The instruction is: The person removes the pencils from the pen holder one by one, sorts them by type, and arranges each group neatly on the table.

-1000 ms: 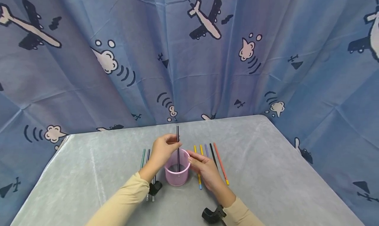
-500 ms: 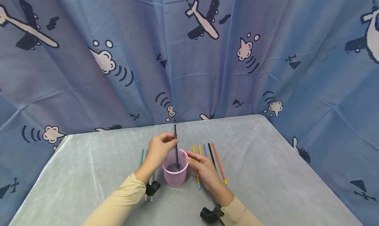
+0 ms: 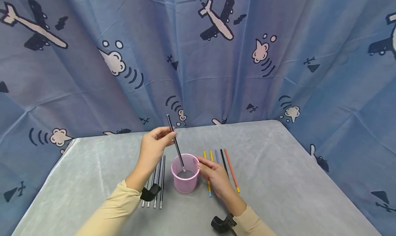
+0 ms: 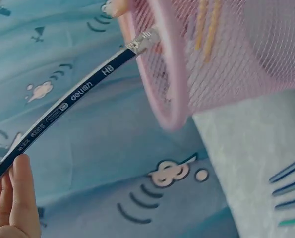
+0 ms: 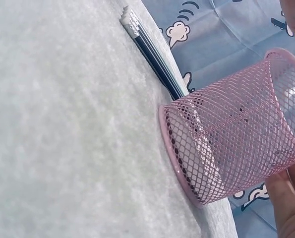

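Observation:
My left hand (image 3: 153,146) pinches a dark blue HB pencil (image 4: 83,91) near its upper end, between thumb and fingers. The pencil tilts, its eraser end (image 4: 146,40) pointing down into the mouth of a pink mesh pencil cup (image 3: 185,184). That cup stands upright on the table. On its right side my right hand (image 3: 215,177) holds the rim and wall, with the thumb at the near side; the wrist view shows only part of these fingers (image 5: 283,198). Just left of the cup lie several dark pencils (image 3: 162,181) and a green one (image 4: 293,222).
Right of the cup lie yellow pencils (image 3: 209,186), a purple one (image 3: 217,157), a black one (image 3: 224,162) and a red one (image 3: 231,169). A grey cloth covers the table (image 3: 294,194). Behind it hangs a blue curtain (image 3: 148,57) with airplanes.
The left hand has moved up and left, drawing the pencil from nearly upright and deep in the cup to a raised, left-leaning tilt. My right hand keeps its hold on the cup.

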### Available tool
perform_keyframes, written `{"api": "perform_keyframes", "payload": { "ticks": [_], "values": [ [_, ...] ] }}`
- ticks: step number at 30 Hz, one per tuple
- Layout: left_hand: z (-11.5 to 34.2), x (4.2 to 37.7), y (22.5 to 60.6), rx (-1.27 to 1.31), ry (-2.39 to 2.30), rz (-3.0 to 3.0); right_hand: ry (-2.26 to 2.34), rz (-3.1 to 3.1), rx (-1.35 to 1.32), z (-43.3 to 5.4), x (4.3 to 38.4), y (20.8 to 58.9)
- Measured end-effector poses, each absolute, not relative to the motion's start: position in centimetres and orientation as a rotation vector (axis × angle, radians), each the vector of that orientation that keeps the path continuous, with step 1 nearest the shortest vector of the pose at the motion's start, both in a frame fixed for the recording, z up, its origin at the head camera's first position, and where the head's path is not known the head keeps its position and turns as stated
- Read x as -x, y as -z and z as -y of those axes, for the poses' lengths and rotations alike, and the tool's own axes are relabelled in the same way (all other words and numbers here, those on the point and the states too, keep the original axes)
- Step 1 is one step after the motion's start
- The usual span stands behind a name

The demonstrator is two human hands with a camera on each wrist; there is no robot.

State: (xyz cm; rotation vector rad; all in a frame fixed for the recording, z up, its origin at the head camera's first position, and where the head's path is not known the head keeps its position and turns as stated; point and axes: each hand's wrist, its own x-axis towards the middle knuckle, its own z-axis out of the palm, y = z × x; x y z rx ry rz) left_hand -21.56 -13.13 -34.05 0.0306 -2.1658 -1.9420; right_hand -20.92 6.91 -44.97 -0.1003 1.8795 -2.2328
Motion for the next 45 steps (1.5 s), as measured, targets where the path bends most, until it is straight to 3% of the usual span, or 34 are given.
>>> {"api": "perform_keyframes", "payload": {
  "ticks": [9, 20, 45],
  "values": [
    [16.5, 20.2, 32.4, -0.045, 1.982, 2.049, 2.238, -1.870, 0.092, -6.9, 20.7, 45.0],
    [20.3, 19.5, 33.1, -0.146, 1.869, 2.235, 2.232, -1.890, 0.059, -7.2, 20.6, 44.8],
    [24.0, 22.5, 41.2, -0.266, 1.836, 2.768, 2.212, -1.963, 0.016, -7.0, 20.6, 44.2]
  ]
}}
